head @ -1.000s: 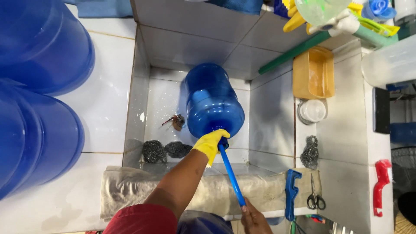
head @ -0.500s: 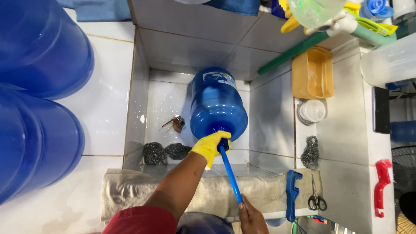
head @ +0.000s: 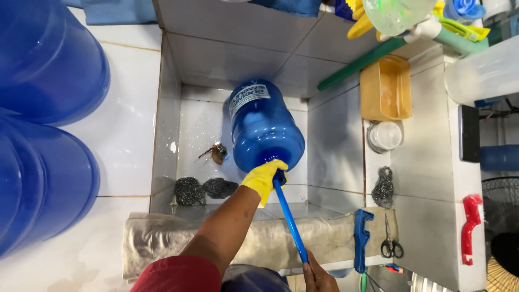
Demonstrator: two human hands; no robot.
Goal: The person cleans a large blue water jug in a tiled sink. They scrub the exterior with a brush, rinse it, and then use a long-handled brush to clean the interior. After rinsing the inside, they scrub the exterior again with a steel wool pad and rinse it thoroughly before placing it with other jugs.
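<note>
Left hand (head: 265, 179), in a yellow rubber glove, is closed around the neck end of a large blue water jug (head: 263, 128), which lies tilted inside a white tiled basin (head: 167, 130), its base pointing toward the far wall and its mouth toward the person. Right hand (head: 318, 274), bare, shows only in part at the bottom edge and is clamped on the near end of a blue rod (head: 288, 218); the rod runs up from that hand to the mouth of the jug, where it meets the gloved fingers. The two hands are well apart, joined only by the rod. On the basin floor, left of the jug: a small brown tap or fitting (head: 217, 153) and two dark steel-wool scourers (head: 204, 190) side by side. A pale cloth or plastic sheet (head: 162, 238) is draped over the near rim. Left of the basin: two more large blue jugs (head: 43, 130) on a white tiled counter (head: 127, 124). Right ledge: an orange tub (head: 386, 88), a white round lid (head: 385, 135), another scourer (head: 384, 186), a blue bracket-shaped tool (head: 360, 240), scissors (head: 390, 241) and a red-handled tool (head: 470, 230). A green pole (head: 362, 63) leans across the far corner.
</note>
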